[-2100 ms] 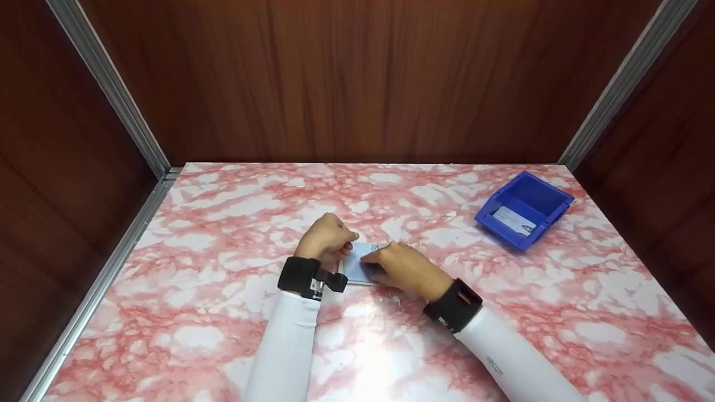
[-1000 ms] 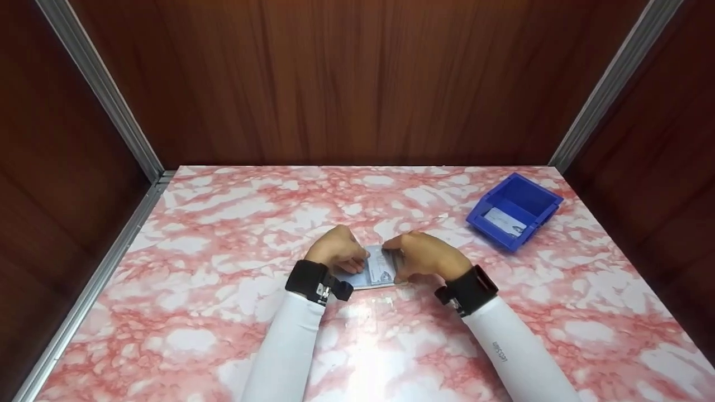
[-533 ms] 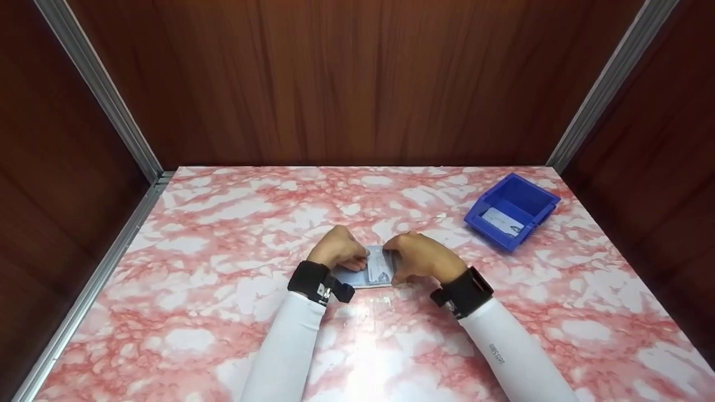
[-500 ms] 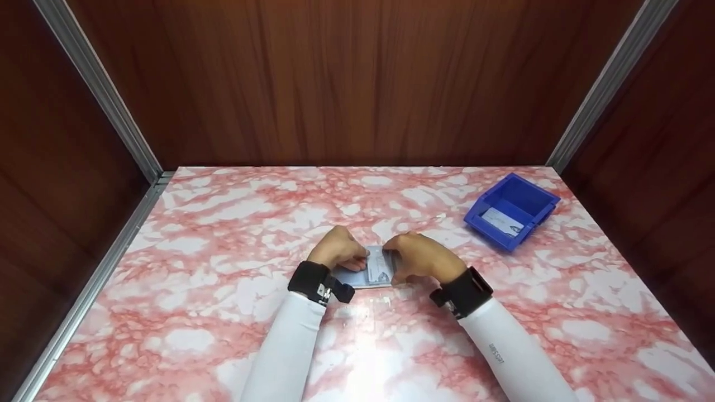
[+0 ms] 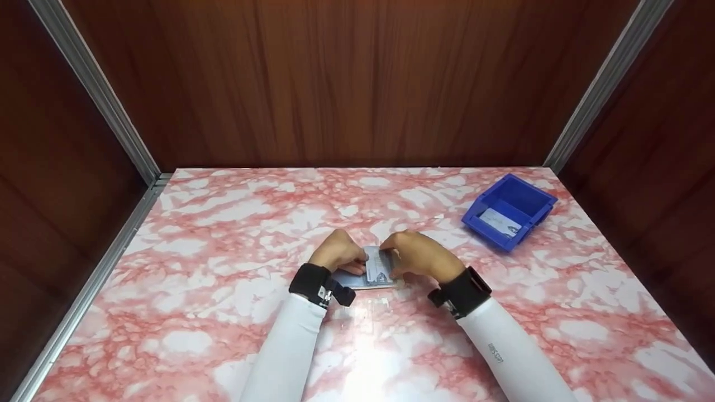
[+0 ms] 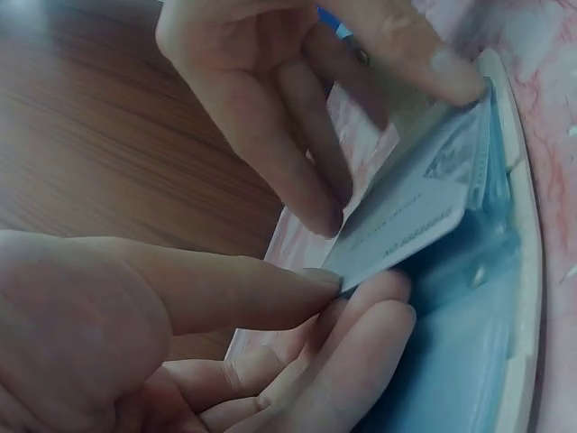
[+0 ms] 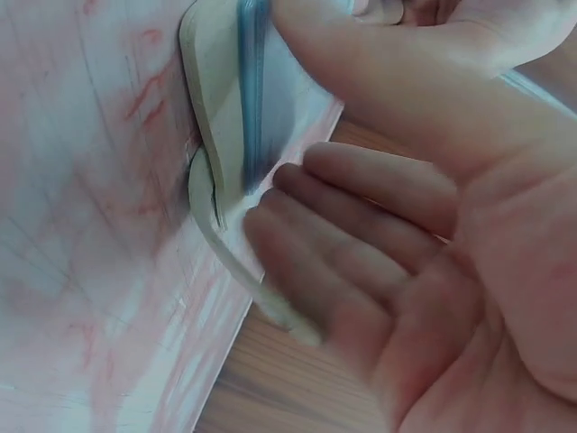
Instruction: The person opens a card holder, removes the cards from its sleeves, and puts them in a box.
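Note:
A card holder point(image 5: 353, 280) with a cream cover point(image 6: 530, 271) and clear bluish sleeves point(image 6: 496, 203) lies open on the table. A white printed card point(image 6: 397, 230) stands tilted at one sleeve, partly inside it as far as I can see. My left hand point(image 5: 339, 252) pinches the card's edge between thumb and forefinger, its other fingers curled under. Opposite it, my right hand point(image 5: 422, 255) holds the sleeve side of the card holder, thumb at the near corner and a finger at the far end. Its remaining fingers hang beside the cover flap point(image 7: 225, 248).
A blue bin point(image 5: 509, 212) with a white card point(image 5: 501, 222) inside stands at the right rear of the red-and-white marbled table point(image 5: 223, 279). Brown wood-grain panels point(image 5: 335, 84) enclose the back and both sides.
My right hand has shifted from lying over the bluish sleeve to the right side of the card holder, exposing the white card. My left hand now grips that card; little differs over the last half second.

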Motion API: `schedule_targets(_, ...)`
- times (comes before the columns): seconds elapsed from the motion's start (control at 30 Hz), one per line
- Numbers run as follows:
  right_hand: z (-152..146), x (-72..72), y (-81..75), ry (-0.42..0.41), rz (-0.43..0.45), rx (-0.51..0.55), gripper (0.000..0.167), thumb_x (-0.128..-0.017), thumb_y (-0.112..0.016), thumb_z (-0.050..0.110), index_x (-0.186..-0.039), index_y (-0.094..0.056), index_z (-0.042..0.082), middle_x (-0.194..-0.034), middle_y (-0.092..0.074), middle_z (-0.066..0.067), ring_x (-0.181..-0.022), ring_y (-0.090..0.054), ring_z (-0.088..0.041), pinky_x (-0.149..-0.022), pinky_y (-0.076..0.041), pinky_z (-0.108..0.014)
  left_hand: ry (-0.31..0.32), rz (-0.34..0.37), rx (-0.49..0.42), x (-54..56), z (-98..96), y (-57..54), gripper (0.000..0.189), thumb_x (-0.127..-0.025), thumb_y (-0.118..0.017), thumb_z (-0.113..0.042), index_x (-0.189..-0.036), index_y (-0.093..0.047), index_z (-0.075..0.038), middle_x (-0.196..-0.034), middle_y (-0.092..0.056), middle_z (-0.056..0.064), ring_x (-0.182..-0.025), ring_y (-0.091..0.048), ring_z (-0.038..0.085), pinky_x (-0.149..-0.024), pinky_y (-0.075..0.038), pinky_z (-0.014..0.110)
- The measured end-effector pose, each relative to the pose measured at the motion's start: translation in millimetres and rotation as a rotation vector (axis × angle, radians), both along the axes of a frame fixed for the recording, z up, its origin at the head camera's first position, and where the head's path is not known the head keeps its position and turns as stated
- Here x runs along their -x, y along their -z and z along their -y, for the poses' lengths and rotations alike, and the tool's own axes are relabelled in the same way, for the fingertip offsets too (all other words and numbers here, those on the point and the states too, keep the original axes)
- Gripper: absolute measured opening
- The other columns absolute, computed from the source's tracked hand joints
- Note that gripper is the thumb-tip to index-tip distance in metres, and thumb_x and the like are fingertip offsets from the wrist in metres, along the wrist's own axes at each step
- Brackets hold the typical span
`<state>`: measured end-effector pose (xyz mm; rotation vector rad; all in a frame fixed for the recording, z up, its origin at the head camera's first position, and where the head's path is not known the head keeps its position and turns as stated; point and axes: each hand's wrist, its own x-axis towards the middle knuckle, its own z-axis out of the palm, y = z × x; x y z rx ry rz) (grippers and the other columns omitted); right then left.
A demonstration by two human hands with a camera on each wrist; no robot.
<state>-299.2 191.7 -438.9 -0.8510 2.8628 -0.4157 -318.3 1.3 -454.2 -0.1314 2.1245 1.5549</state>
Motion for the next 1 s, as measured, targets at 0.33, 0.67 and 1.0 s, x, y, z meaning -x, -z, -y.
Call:
schedule_targets(0.33,1.1,4.0,1.2,0.017,0.024,0.048,0.053,-0.058,-0.082,0.007,-0.109,-0.069,0.013,-0.102,-0.07,-0.001,-0.091,-0.063,-0.017,-0.08,-0.052,-0.031,-0.006,0.01,-0.002,3.1,0.7,-1.6,0.013,-0.073,-0.067,0.002,-0.084,-0.064,0.007,-0.074,-0.069,0.018,-0.06,-0.069,0.024,-0.065,-0.059,0.034)
schedule_targets(0.67,-0.1,6.7,0.9,0.011,0.037,0.06,0.059,-0.059,-0.082,0.007,-0.115,-0.066,0.012,-0.11,-0.068,-0.004,-0.102,-0.062,-0.019,-0.09,-0.051,-0.034,0.025,0.062,-0.016,7.3,5.3,-3.3,0.017,-0.076,-0.066,-0.002,-0.089,-0.063,0.007,-0.077,-0.069,0.017,-0.064,-0.07,0.023,-0.068,-0.059,0.033)
schedule_targets(1.0,-3.9,4.9,9.5,-0.031,0.007,0.072,0.06,-0.059,-0.085,0.011,-0.115,-0.065,0.008,-0.111,-0.067,-0.006,-0.104,-0.062,-0.021,-0.09,-0.051,-0.036,0.059,0.071,0.0,3.8,6.8,1.5,0.017,-0.078,-0.063,-0.002,-0.093,-0.06,0.006,-0.078,-0.069,0.015,-0.064,-0.07,0.023,-0.067,-0.059,0.032)
